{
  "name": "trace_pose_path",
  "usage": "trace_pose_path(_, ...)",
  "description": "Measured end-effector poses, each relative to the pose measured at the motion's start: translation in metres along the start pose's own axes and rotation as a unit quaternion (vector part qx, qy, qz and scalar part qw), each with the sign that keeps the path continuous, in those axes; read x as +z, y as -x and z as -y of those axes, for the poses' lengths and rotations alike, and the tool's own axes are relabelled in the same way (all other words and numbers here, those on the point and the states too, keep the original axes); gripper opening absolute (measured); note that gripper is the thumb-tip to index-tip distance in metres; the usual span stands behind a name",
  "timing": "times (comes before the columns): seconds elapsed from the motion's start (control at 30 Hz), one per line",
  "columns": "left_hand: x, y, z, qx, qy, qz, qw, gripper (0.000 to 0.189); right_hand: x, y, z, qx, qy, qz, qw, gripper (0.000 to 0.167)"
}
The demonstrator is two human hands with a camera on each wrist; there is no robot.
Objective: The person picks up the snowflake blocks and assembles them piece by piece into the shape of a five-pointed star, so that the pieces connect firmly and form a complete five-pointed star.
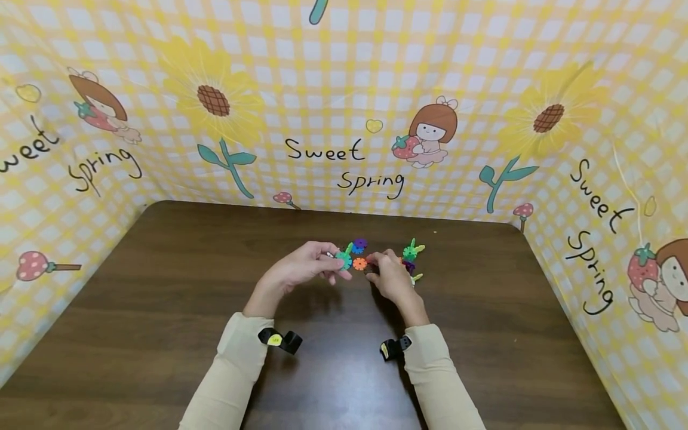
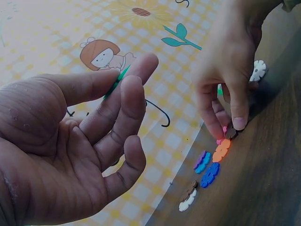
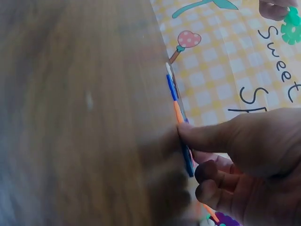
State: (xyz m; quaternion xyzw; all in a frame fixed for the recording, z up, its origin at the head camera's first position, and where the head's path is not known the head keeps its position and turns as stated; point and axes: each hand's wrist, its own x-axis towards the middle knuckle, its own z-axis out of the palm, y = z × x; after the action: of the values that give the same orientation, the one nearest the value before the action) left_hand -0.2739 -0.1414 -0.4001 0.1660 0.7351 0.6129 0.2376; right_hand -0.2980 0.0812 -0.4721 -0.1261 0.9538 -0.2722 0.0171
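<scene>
1. Here's the left grip [image 1: 306, 267], thumb and forefinger pinching a green disc [image 1: 344, 260] clear of the tabletop [image 1: 328, 388]; I see it thin and edge-on from the left wrist, notched like a petalled flower from the head.
2. Over to the right grip [image 1: 395, 279]: fingertips are down at the tabletop, thumb and finger about a pink disc [image 2: 219, 141] and a dark disc [image 2: 231, 133]. Whether it grasps either, I cannot tell.
3. Just beside lies an orange disc [image 1: 359, 264], flat, scalloped, plastic-looking. Next along I get a dark blue disc [image 2: 210, 175], then a purple disc [image 2: 199, 159] overlapping a light blue disc [image 2: 203, 164], and a brown disc [image 2: 190, 188] against a white disc [image 2: 186, 204].
4. In my way: the right hand partly masks another bunch, including a spiky green piece [image 1: 411, 253].
5. Around it all, smooth dark wood grain with a sheen, walled by creased, yellow-checked cloth [image 1: 376, 65]. Black straps [image 1: 281, 340] circle cream sleeves [image 1: 236, 352].
</scene>
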Motion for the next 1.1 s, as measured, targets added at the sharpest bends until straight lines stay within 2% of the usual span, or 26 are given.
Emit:
trace_pose_path(0.1,-0.001,0.0,-0.001,0.001,0.001,0.005,1.0,0.011,-0.004,0.0,0.0,0.004,-0.009,-0.001,1.0,0.025)
trace_pose_path(0.2,-0.001,0.001,0.0,0.007,-0.003,0.008,0.9999,0.012,-0.009,0.0,0.0,-0.013,-0.027,-0.008,0.9995,0.012)
trace_pose_path(0.33,-0.002,0.002,-0.001,0.013,-0.013,0.005,0.9998,0.016,-0.024,0.006,0.008,-0.07,-0.071,-0.02,0.9949,0.004)
trace_pose_path(0.43,-0.003,0.003,-0.004,0.008,-0.018,-0.002,0.9998,0.019,-0.039,0.013,0.016,-0.113,-0.116,-0.012,0.9867,0.004)
trace_pose_path(0.57,-0.002,0.005,-0.006,0.003,-0.014,-0.007,0.9999,0.018,-0.052,0.022,0.025,-0.146,-0.155,-0.002,0.9771,0.008)
trace_pose_path(0.8,-0.002,0.004,-0.005,-0.005,-0.021,-0.012,0.9997,0.022,-0.06,0.03,0.034,-0.177,-0.174,-0.002,0.9688,0.008)
trace_pose_path(1.1,0.0,0.004,-0.007,-0.003,-0.016,-0.014,0.9998,0.024,-0.063,0.03,0.036,-0.205,-0.162,-0.023,0.9651,0.004)
